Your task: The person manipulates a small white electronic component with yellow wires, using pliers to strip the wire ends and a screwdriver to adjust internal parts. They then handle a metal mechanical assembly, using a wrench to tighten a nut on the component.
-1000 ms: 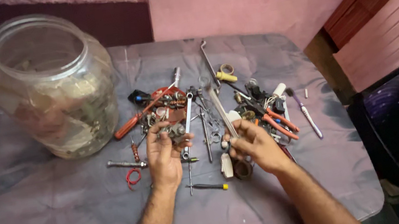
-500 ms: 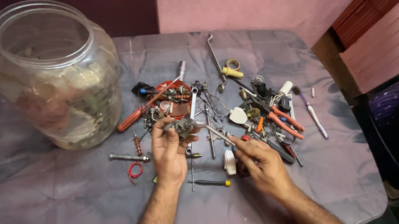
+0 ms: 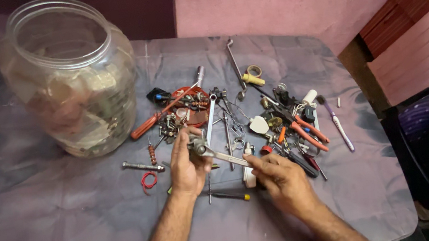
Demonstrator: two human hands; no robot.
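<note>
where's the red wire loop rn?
Head view: the small red wire loop lies on the grey cloth, left of the left hand, just below a steel bolt.

Both bare forearms reach up from the lower edge, converging. The left hand (image 3: 187,163) is raised with its palm turned toward the right, fingers curled (thumb on top) in a pinch. The right hand (image 3: 281,179), lower and just beside it, lies knuckles-up, fingertips closed in a pinch toward the left hand.
</note>
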